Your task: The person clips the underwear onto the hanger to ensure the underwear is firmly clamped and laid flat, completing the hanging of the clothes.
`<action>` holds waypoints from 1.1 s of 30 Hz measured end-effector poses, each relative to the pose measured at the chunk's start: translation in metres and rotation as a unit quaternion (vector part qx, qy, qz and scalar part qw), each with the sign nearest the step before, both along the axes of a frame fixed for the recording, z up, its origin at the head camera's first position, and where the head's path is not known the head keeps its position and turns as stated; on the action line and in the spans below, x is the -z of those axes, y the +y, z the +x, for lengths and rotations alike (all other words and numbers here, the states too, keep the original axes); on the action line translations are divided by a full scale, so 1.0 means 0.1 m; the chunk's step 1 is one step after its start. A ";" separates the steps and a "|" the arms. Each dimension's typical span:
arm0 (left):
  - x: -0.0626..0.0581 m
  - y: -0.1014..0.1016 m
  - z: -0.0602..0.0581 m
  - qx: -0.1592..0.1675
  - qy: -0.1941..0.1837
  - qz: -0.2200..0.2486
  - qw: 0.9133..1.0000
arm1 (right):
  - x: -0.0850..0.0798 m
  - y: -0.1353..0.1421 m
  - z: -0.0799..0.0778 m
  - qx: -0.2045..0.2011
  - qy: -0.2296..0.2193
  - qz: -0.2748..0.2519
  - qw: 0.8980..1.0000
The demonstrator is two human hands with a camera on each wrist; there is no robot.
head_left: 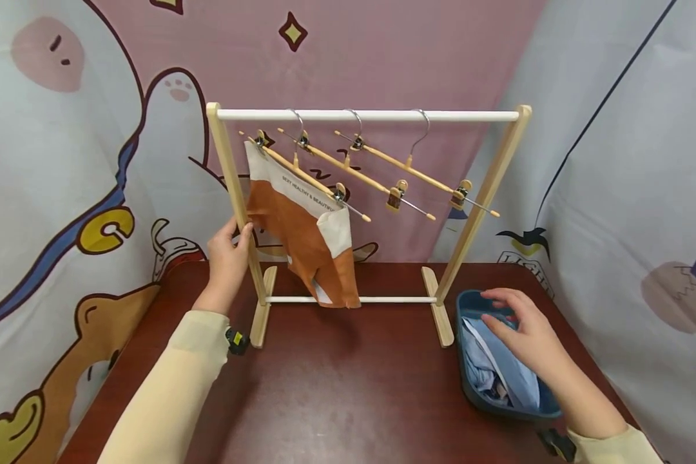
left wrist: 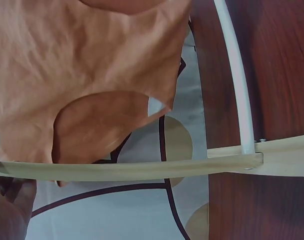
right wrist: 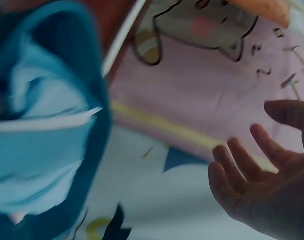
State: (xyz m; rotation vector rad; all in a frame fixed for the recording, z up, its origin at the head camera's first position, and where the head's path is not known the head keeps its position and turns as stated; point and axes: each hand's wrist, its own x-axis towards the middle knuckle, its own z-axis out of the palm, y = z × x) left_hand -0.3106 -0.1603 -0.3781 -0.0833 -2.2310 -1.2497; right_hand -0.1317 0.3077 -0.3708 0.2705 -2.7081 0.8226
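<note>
My left hand (head_left: 228, 256) grips the left wooden post of a small clothes rack (head_left: 229, 164), its thumb in front; the left wrist view shows the same post (left wrist: 127, 171) running out from the hand. Beside that hand, orange-and-white underpants (head_left: 290, 219) with a lettered waistband hang from the leftmost clip hanger (head_left: 313, 180). One waistband corner is folded over. My right hand (head_left: 528, 332), fingers spread and loosely bent, is over a blue basket (head_left: 470, 393) holding folded light-blue cloth (head_left: 507, 361). In the right wrist view, nothing lies in the right hand (right wrist: 266, 185).
Two more clip hangers, a middle one (head_left: 354, 173) and a right one (head_left: 412, 171), hang bare on the white top rail (head_left: 470, 116). The rack stands on a dark red table (head_left: 336, 386). A printed cartoon cloth (head_left: 383, 58) forms the backdrop.
</note>
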 end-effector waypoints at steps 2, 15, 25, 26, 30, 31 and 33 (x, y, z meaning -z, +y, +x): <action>0.01 0.00 0.01 -0.001 0.002 -0.002 1.000 | 0.10 0.08 0.06 0.005 -0.032 0.025 0.999; 0.13 0.21 0.12 -0.003 0.075 0.111 0.991 | 0.85 0.09 0.52 0.017 -0.178 0.194 0.965; 0.04 0.69 0.36 -0.023 0.295 0.078 0.952 | 1.00 0.01 0.62 0.020 -0.067 0.235 0.969; 0.02 0.76 0.41 -0.013 0.316 0.069 0.946 | 1.01 0.01 0.62 0.022 -0.072 0.236 0.969; -0.01 1.11 0.62 0.080 0.386 0.017 0.919 | 1.02 0.00 0.61 0.027 -0.098 0.241 0.965; 0.00 1.21 0.67 0.105 0.405 -0.004 0.908 | 1.02 0.01 0.61 0.029 -0.101 0.241 0.965; 0.06 1.40 0.76 0.159 0.431 -0.053 0.887 | 1.03 0.01 0.61 0.031 -0.103 0.241 0.965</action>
